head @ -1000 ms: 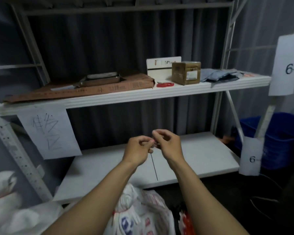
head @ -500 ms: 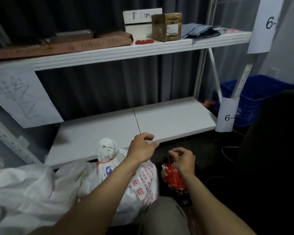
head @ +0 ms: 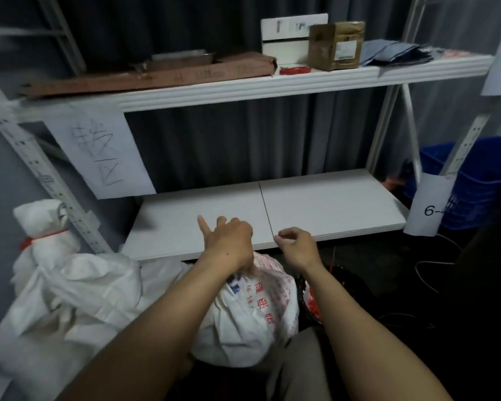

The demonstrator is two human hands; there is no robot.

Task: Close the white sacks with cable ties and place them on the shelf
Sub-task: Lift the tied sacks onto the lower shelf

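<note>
Left hand [head: 229,241] (lowered) onto sack [head: 252,319]

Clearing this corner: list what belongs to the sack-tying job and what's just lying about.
Job: white red-printed sack, tied white sack, dark bag of red cable ties, white lower shelf.
Lying about: brown cardboard box, blue plastic crate, flat brown carton.

**Sack neck and cable tie lost to view**
The left hand [head: 229,244] covers the printed sack's [head: 255,311] neck, so its grip cannot be told. The cable tie [head: 274,237] pinched by the right hand [head: 297,247] is too thin to separate from the shelf's [head: 330,204] seam. The right forearm [head: 359,328] hides most of a red bundle [head: 313,302]. The blurred white sacks [head: 55,299] run off the left edge.
</note>
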